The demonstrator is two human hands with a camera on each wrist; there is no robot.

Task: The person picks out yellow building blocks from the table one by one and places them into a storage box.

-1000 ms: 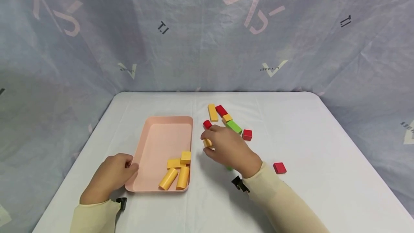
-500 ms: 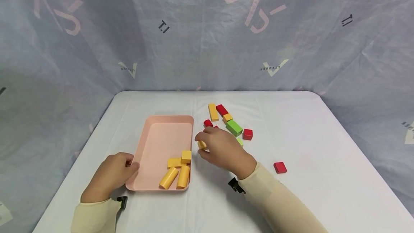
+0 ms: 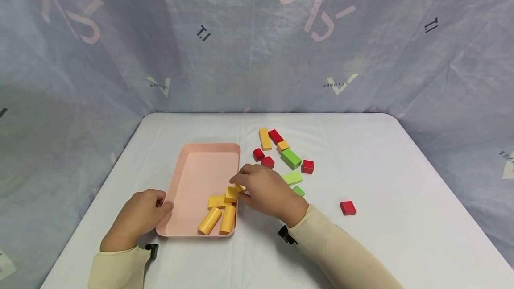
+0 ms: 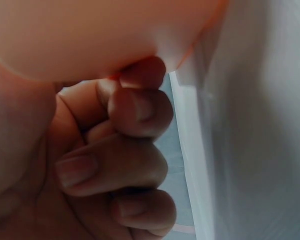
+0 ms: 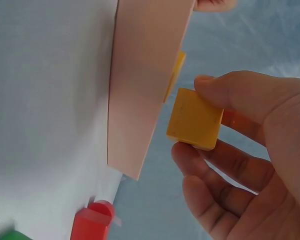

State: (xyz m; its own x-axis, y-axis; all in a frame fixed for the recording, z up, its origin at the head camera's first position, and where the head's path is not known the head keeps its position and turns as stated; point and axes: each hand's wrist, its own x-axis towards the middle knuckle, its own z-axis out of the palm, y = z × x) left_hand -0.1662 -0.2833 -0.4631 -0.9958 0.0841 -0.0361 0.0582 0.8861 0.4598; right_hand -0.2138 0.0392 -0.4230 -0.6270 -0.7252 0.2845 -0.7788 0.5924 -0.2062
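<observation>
My left hand (image 3: 138, 215) grips the left rim of a pink tray (image 3: 202, 164); in the left wrist view its fingers curl under the tray wall (image 4: 105, 35). My right hand (image 3: 269, 191) pinches a yellow block (image 5: 195, 120) between thumb and fingers, right at the tray's right rim. Inside the tray's near right corner, a yellow cube (image 3: 230, 194) rests by a flat yellow block (image 3: 217, 201), and two yellow cylinders (image 3: 209, 221) lie in front of them.
Right of the tray lie a red cylinder (image 3: 259, 154), red cubes (image 3: 308, 167), green blocks (image 3: 291, 158), a long yellow block (image 3: 265, 139), a small yellow block (image 3: 283, 146) and a red bar (image 3: 275, 137). A red block (image 3: 347, 208) lies apart on the white table (image 3: 381, 159).
My right hand has moved left and toward me with the yellow block, from beside the loose blocks to the tray's right rim. The left hand stays at the tray's left rim.
</observation>
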